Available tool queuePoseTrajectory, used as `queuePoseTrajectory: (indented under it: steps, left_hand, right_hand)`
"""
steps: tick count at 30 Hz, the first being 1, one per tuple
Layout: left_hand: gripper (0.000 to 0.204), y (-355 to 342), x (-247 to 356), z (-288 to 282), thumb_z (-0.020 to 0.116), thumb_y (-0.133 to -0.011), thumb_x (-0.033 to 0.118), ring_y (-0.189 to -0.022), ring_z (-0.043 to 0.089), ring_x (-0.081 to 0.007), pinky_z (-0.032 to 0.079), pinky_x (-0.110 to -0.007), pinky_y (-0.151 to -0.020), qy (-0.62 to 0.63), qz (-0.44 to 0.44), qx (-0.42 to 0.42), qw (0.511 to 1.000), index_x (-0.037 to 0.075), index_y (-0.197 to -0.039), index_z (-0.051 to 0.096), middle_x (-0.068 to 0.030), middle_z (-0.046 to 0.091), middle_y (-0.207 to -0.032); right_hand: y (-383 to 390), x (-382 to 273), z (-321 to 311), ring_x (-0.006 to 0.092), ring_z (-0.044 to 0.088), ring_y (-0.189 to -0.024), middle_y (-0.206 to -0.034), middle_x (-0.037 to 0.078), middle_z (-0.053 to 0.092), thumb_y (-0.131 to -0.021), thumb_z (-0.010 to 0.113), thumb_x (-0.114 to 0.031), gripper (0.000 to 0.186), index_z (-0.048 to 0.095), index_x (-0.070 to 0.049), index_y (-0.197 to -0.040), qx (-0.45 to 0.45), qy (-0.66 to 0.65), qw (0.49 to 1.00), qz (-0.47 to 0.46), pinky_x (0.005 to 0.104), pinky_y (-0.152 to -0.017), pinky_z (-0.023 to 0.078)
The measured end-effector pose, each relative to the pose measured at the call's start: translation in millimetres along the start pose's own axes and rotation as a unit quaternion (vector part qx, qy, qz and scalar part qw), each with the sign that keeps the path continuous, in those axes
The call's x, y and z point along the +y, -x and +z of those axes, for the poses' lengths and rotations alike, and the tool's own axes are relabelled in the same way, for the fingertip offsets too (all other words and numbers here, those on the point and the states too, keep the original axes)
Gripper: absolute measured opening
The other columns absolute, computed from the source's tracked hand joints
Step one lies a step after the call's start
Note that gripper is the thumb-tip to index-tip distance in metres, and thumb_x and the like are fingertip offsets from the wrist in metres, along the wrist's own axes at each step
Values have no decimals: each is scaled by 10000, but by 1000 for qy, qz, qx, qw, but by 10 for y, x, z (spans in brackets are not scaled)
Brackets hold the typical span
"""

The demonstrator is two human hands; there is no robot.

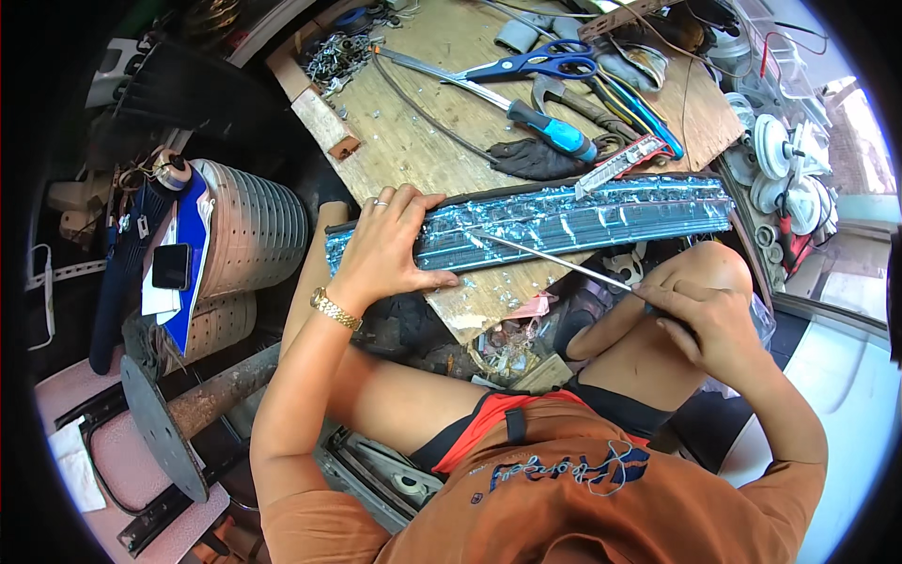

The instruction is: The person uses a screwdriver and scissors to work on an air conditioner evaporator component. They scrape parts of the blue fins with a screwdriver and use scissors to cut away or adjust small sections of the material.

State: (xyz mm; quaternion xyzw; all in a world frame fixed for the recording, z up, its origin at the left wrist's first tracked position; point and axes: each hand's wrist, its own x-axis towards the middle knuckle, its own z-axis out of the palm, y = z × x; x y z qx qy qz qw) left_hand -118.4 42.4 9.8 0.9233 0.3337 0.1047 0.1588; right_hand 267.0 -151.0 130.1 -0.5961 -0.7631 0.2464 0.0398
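A long, slightly curved dark panel [583, 226] lies across the near part of the wooden board, its ribbed face covered in shiny bluish shreds and flakes. My left hand [390, 235], wearing a ring and a gold watch, grips the panel near its left end, thumb on the near edge and fingers over the far one. A long-shafted screwdriver [564, 263] is in my closed right hand [691, 315]; the handle is mostly hidden by my fingers. Its tip touches or hovers just above the panel's face, left of the middle; I cannot tell which.
Beyond the panel lie a utility knife [620, 167], a blue-handled screwdriver [550, 130], blue scissors [540, 61], a hammer [583, 101] and a black glove [531, 160]. Screws [338, 61] are heaped at the far left. A perforated metal drum [249, 226] stands left, white plastic parts [780, 155] right.
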Motion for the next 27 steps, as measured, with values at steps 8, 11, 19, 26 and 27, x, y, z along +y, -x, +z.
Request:
queuePoseTrajectory:
  steps: [8,11,19,26,27]
  left_hand:
    - [1079,34,-27,36,918,-601,667,-1173,558,-395,463,-493,-1028,18,-5,-16,1000,62,-1436,605,-172,596,-1273]
    - [1127,72,-34,79,919,-585,680,-1182,558,-404,457,-501,-1051,10,-11,-14,1000,56,-1460,581,-177,596,-1278]
    - [1235,49,-62,95,925,-571,686,-1234,569,-425,453,-512,-1083,2,-13,34,999,47,-1537,497,-212,594,-1369]
    - [1229,78,-26,47,929,-564,689,-1252,572,-401,446,-493,-1090,2,-34,-1,999,67,-1534,504,-172,606,-1375]
    - [1224,56,10,7,926,-568,697,-1267,568,-394,438,-480,-1099,-13,-43,-32,998,76,-1536,506,-155,609,-1376]
  right_hand:
    - [-320,-145,-339,269,720,-837,-1021,25,742,-838,748,-113,549,743,-232,-1373,-46,127,990,-36,443,-786,561]
    - [-204,-72,-65,245,683,-739,-938,22,693,-829,748,-128,566,741,-263,-1378,-20,164,985,-59,427,-659,535]
    - [-95,-305,772,322,757,-837,-1002,86,723,-981,707,-149,516,634,-232,-1485,-42,-26,994,96,425,-705,595]
    - [136,-176,207,355,719,-1229,-1350,225,722,-949,769,-145,690,492,-140,-1580,-43,-259,959,107,469,-1066,536]
    - [154,-145,97,340,691,-1301,-1399,252,700,-944,798,-196,776,430,-159,-1626,-66,-212,970,95,452,-1075,530]
